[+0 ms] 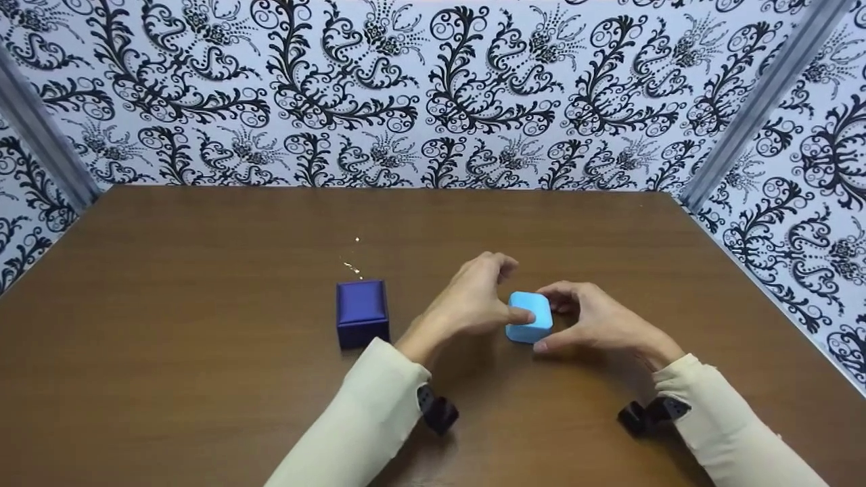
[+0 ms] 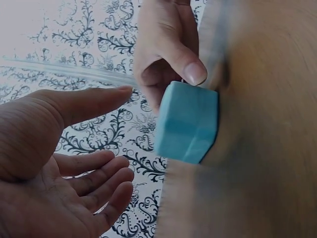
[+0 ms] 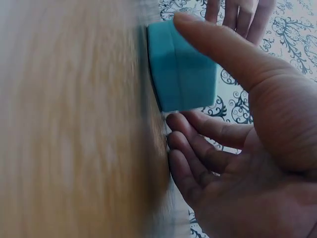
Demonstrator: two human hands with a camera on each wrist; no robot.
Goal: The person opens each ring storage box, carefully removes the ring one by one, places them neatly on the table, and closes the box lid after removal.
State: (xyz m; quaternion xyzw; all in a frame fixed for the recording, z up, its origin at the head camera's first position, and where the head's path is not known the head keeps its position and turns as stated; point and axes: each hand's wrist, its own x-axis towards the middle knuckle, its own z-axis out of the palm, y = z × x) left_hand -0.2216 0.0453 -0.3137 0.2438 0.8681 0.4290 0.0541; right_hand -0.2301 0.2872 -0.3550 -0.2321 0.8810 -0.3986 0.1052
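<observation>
Nearest were two cream sleeves (image 1: 348, 419), each fitted with one black wrist device (image 1: 441, 414). One light-blue box (image 1: 529, 333), round-cornered with a seam along its side, was located on the counter (image 1: 203, 270) between the hands. Left hand (image 1: 477, 301): grip wide, thumb above the box top. Right hand (image 1: 599, 321): grip wide around the box's right side; contact could not be determined. One dark purple box (image 1: 362, 314) stood left of the left hand. Small gold-coloured specks (image 1: 356, 271), too small to count, lay just beyond it. The brown wood-grain counter extended to three white walls (image 1: 385, 88) bearing black scrollwork, with two grey corner strips (image 1: 764, 101).
</observation>
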